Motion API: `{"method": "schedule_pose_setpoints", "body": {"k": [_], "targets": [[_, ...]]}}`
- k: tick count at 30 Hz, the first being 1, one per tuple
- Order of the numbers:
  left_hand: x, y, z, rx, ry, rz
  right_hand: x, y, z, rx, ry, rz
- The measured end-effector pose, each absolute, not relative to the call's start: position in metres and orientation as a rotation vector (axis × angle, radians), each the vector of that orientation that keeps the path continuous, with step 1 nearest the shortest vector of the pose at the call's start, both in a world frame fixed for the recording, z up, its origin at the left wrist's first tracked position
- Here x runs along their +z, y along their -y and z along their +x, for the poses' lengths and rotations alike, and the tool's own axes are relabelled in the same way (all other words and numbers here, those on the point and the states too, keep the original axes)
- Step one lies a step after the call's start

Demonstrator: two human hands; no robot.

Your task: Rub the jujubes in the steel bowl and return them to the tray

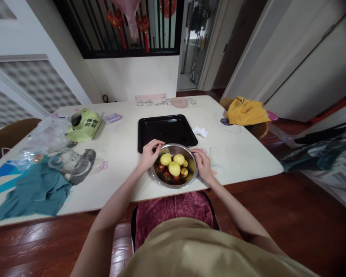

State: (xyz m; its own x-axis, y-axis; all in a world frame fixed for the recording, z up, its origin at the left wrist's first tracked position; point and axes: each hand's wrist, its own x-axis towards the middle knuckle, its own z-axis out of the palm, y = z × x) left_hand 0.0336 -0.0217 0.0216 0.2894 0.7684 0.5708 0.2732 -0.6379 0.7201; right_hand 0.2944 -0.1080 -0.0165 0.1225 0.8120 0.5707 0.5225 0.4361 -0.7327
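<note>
A round metal bowl (pixel 193 175) sits near the front edge of the table, between my two hands. Several yellow-green fruits (pixel 174 168) lie on top in it, with smaller reddish-brown fruits (pixel 167 174) around and below them. My left hand (pixel 150 154) grips the bowl's rim at the upper left, its fingertips over the edge. At the right side, my right hand (pixel 203 163) has its fingers on the rim and its thumb partly hidden. Just beyond the bowl lies a black rectangular tray (pixel 167 130), its near edge partly covered by the bowl and my left hand.
Left on the table are a green paper container (pixel 85 125), clear plastic bags (pixel 47 132), a transparent pitcher (pixel 72 161) and a teal cloth (pixel 36 190). A crumpled white tissue (pixel 200 132) lies right of the tray. Yellow cloth (pixel 245 111) drapes a chair at the far right.
</note>
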Motion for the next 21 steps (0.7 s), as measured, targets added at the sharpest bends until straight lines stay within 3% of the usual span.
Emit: {"method": "schedule_pose_setpoints", "body": {"k": [15, 21], "targets": [[0.022, 0.022, 0.035, 1.333, -0.908, 2.059, -0.018, 0.092, 0.313, 0.961, 1.601, -1.399], [0.021, 0.024, 0.036, 1.353, -0.929, 2.066, -0.01, 0.093, 0.309, 0.994, 1.509, -1.503]]}}
